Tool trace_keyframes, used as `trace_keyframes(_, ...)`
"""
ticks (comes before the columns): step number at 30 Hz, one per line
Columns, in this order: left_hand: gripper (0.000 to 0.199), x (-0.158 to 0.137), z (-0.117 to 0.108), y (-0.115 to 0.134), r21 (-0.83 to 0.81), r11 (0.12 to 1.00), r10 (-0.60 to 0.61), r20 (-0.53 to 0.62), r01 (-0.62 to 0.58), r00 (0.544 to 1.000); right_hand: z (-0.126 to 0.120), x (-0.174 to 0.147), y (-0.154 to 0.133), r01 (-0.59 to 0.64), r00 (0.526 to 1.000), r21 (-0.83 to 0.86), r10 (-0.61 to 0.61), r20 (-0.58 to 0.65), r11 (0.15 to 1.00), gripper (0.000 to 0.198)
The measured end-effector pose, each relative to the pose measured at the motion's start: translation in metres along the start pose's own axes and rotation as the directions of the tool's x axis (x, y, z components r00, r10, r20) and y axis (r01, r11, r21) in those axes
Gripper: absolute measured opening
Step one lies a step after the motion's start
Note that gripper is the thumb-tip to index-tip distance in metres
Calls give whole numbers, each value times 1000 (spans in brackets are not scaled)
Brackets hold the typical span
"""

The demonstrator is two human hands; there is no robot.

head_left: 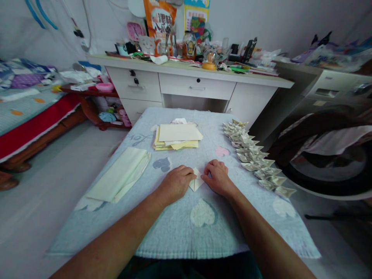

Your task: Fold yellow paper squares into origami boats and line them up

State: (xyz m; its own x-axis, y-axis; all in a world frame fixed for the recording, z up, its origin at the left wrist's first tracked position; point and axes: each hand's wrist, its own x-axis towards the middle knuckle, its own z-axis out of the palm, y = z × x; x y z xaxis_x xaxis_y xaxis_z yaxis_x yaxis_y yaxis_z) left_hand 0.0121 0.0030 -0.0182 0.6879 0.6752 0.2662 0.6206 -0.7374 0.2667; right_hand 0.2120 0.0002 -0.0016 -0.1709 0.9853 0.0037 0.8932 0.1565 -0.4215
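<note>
From my end, the small folded paper (197, 183) lies on the cloth-covered table (171, 230), its longer axis running roughly from twelve o'clock to a point at six. The left hand (178, 181) meets it from nine o'clock and the right hand (217, 176) from three, so it sits between them and I'd call neither nearer. Both are mostly closed, fingers curled, tips at the paper's edges; I can't tell whether either truly pinches it or only presses it down. Those tips cover its sides, its underside is hidden, and its creases are too faint to follow. At eleven o'clock sits the paper stack (178, 133); around two, folded paper shapes (245, 157) overlap, too crowded to count surely.
</note>
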Motion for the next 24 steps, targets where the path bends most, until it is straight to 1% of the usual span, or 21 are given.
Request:
trace_keyframes(3,22,2,-2,0,-23,1000,-4,-18,4,1000,-1,0,2,8,1000,19,-8,10,1000,9)
trace_keyframes(7,19,7,-3,-1,-55,998,-26,-30,24,999,-5,1,6,25,1000,75,-26,13,997,14)
trace_keyframes(10,20,11,-2,-2,-82,996,-44,-34,41,998,-5,1,7,24,999,97,-26,21,995,14)
trace_keyframes(17,13,16,1,-4,-229,966,-138,-63,120,988,0,-1,4,33,999,37,-32,-7,999,13)
trace_keyframes(24,12,16,2,-6,-291,945,-173,-54,151,983,-1,-3,0,35,999,-20,-35,-12,999,12)
